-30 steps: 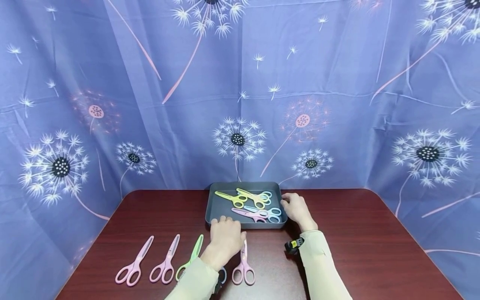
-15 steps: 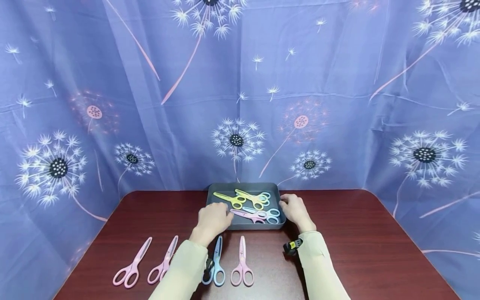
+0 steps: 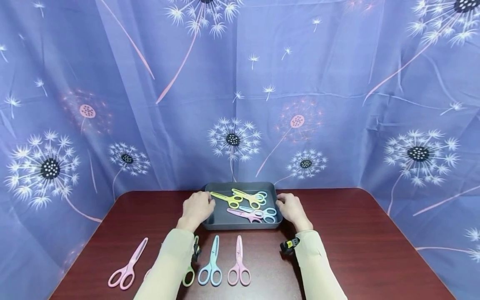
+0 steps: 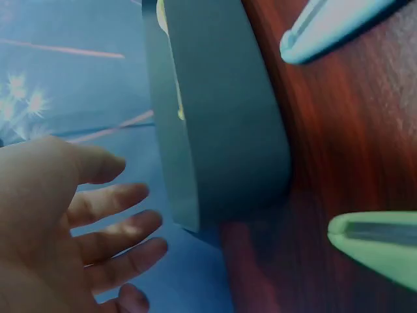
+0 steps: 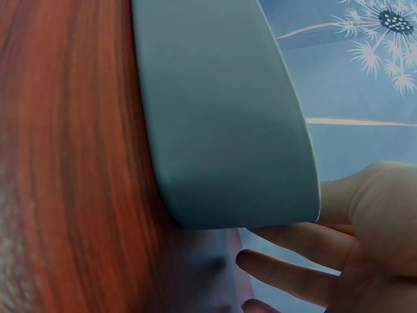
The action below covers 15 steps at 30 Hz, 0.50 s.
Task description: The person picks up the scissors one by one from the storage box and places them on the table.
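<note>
A dark grey tray (image 3: pixel 221 217) holds several scissors: two yellow pairs (image 3: pixel 227 199), a pink pair (image 3: pixel 243 214) and light blue ones (image 3: pixel 269 214). My left hand (image 3: pixel 196 208) is at its left end. In the left wrist view that hand (image 4: pixel 45 215) has its fingers loosely spread, apart from the tray (image 4: pixel 228 111). My right hand (image 3: pixel 293 209) grips the tray's right end. In the right wrist view the thumb of this hand (image 5: pixel 384 228) goes behind the rim, with a finger against the outer wall of the tray (image 5: pixel 221 117).
In front of the tray lies a row of scissors: a pink pair (image 3: pixel 129 266) at the left, a green pair (image 3: pixel 189 276) partly covered by my left arm, a light blue pair (image 3: pixel 212 262) and another pink pair (image 3: pixel 239 262). A patterned blue curtain (image 3: pixel 180 158) hangs behind the table.
My left hand has moved left and back, from the tray's front edge to its left end, uncovering the light blue scissors. The right hand stays at the tray's right end.
</note>
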Motion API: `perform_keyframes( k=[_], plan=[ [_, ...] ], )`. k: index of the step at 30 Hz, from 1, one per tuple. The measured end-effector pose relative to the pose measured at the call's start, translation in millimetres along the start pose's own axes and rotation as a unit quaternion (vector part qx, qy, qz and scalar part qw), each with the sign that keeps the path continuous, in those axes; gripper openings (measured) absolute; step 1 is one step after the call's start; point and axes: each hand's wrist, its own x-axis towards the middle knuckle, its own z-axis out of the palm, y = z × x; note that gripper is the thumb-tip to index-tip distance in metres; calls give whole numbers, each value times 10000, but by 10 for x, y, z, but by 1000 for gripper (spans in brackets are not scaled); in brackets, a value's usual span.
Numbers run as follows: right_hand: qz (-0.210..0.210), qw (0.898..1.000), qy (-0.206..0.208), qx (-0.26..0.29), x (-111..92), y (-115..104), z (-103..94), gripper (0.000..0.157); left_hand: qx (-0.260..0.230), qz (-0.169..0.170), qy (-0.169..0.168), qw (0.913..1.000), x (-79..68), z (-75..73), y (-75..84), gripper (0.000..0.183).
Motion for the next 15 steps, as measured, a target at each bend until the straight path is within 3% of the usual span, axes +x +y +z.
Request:
perform_keyframes(
  k=[5, 11, 15],
  plan=[
    [10, 10000, -25, -7, 11, 13, -7, 25, 31, -73, 157, 9998, 106, 52, -90, 14],
    [63, 10000, -26, 44, 12, 15, 8, 25, -168, -492, -335, 9981, 199, 61, -124, 33],
    [68, 10000, 0, 61, 6, 11, 6, 24, -205, -675, -648, 9954, 232, 65, -143, 31]
  ],
)
